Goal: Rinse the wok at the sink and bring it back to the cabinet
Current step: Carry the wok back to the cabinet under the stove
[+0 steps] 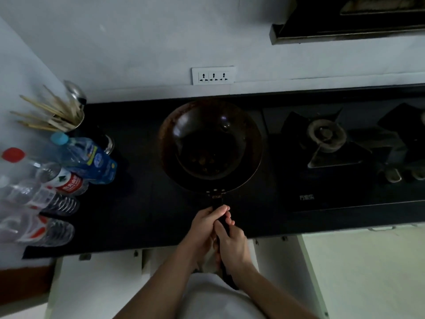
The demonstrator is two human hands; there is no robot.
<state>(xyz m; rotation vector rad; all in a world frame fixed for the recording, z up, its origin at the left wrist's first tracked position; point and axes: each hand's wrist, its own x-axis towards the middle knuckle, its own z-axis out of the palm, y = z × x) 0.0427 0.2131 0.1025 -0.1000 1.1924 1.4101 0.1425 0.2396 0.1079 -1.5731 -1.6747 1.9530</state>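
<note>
Gripping the wok (210, 143) by its long dark handle (217, 203) with both hands. Left hand (204, 223) wrapped round the handle nearer the bowl; right hand (232, 244) wrapped round it just behind, toward the lower edge of the frame, touching the left.

Holding the wok at the centre of the frame, over the dark surface (138, 215), bowl toward the wall, handle toward the body; cannot tell whether resting on the surface or raised just above it. Inside the bowl, brownish specks near the bottom and a rusty tint along the rim.

Right of the wok, set into the surface, a gas hob (326, 134) with burner and pan support, and knobs (393, 174) nearer the front edge. Upper right of the frame, a dark range hood (349, 21). On the wall above the wok, a white triple socket (213, 75).

Left of the wok, well apart, a metal holder (77, 120) of chopsticks (43, 109) with a ladle (74, 92) in the upper left. Then a row of plastic bottles down the left edge: blue-labelled bottle (89, 160) with a pale blue cap, red-capped bottle (57, 176) beside it, more clear ones below, blurred. Under the surface, pale cabinet doors (99, 284).
</note>
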